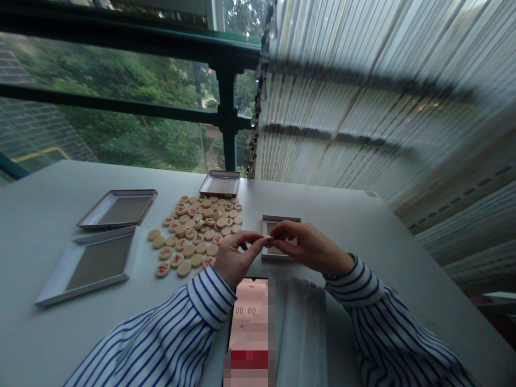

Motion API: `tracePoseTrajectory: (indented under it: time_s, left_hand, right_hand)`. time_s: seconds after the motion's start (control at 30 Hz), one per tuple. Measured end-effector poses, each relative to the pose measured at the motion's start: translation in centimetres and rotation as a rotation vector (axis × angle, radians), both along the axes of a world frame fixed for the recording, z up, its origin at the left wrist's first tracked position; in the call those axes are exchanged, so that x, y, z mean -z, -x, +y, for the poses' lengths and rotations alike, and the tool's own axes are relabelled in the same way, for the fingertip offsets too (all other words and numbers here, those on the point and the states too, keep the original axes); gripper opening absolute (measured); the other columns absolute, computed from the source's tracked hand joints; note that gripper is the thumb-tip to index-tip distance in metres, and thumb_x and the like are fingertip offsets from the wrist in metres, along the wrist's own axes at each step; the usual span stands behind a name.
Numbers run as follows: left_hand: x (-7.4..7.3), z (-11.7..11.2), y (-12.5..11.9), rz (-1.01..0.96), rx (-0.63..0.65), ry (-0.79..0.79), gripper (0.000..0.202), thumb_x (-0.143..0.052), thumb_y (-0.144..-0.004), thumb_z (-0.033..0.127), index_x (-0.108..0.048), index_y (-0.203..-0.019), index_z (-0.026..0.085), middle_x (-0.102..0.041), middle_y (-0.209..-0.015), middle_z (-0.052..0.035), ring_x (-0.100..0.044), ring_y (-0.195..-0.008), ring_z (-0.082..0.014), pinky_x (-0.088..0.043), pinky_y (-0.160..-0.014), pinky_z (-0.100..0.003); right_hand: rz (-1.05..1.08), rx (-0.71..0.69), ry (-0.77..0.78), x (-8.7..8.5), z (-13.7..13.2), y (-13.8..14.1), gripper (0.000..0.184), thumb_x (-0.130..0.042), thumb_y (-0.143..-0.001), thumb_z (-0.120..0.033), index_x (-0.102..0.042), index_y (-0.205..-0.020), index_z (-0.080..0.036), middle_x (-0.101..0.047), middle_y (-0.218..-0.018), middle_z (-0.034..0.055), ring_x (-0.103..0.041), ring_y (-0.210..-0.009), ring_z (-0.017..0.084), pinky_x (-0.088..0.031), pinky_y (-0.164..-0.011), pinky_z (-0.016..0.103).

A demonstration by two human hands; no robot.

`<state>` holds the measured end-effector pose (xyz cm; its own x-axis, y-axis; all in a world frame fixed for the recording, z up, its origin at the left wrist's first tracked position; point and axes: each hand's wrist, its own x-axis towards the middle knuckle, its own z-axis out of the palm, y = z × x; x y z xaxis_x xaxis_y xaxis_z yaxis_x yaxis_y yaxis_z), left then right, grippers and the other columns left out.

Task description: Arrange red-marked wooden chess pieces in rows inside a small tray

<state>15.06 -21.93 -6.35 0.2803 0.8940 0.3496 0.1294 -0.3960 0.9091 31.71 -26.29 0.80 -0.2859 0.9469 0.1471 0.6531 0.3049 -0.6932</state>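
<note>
Between the fingertips of my left hand (237, 257) and my right hand (308, 248) is a small round xiangqi piece (268, 241). Both hands pinch it above the left part of a small shallow box (282, 219), which my right hand partly covers. Left of my hands spreads a loose heap of wooden xiangqi pieces (188, 250). Some show red or black characters, others lie with a plain side up. My left hand and sleeve hide the heap's near right edge.
A box lid (220, 185) sits behind the heap. Two shallow trays, one brown-rimmed (119, 208) and one white (100, 258), lie at the left. Near me are a phone (250, 322) showing 00:00 and a clear plastic sleeve (304, 333). A string curtain (342, 107) hangs behind the table (363, 322).
</note>
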Motion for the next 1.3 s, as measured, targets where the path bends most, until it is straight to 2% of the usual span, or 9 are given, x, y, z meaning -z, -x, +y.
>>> tracePoseTrajectory:
  time_s: [0.47, 0.83, 1.07, 1.3]
  left_hand:
    - [-0.29, -0.03, 0.07, 0.031, 0.032, 0.025, 0.019, -0.063, -0.071, 0.034, -0.068, -0.077, 0.017, -0.067, -0.068, -0.002, -0.053, -0.055, -0.0105, -0.04, -0.051, -0.021]
    - [0.17, 0.0, -0.03, 0.011, 0.029, 0.022, 0.017, -0.064, -0.07, 0.033, -0.068, -0.077, 0.017, -0.067, -0.067, -0.0019, -0.053, -0.054, -0.01, -0.041, -0.05, -0.021]
    - [0.56, 0.22, -0.08, -0.116, 0.089, 0.175, 0.02, -0.064, -0.07, 0.034, -0.065, -0.08, 0.015, -0.068, -0.073, -0.0053, -0.063, -0.068, -0.0156, -0.049, -0.065, -0.027]
    - [-0.18, 0.03, -0.3, -0.295, 0.131, 0.304, 0.02, -0.067, -0.067, 0.03, -0.062, -0.078, 0.014, -0.069, -0.071, -0.0042, -0.065, -0.069, -0.0166, -0.052, -0.07, -0.03]
  right_hand:
    - [0.02, -0.024, 0.033, -0.16, -0.08, 0.05, 0.015, -0.051, -0.08, -0.017, -0.064, -0.085, -0.017, -0.069, -0.08, 0.0018, -0.061, -0.072, 0.011, -0.045, -0.067, 0.024]
    - [0.029, -0.035, 0.017, 0.02, -0.08, 0.06, 0.016, -0.05, -0.08, -0.018, -0.064, -0.087, -0.017, -0.068, -0.079, 0.002, -0.061, -0.072, 0.011, -0.045, -0.068, 0.024]
    - [0.006, -0.017, -0.009, -0.02, -0.06, 0.04, 0.016, -0.051, -0.081, -0.022, -0.063, -0.089, -0.017, -0.068, -0.08, 0.0018, -0.059, -0.07, 0.01, -0.044, -0.064, 0.022]
    - [-0.04, 0.011, -0.035, 0.23, 0.01, 0.04, 0.018, -0.051, -0.081, -0.024, -0.062, -0.092, -0.017, -0.066, -0.079, 0.0023, -0.059, -0.071, 0.01, -0.044, -0.065, 0.023]
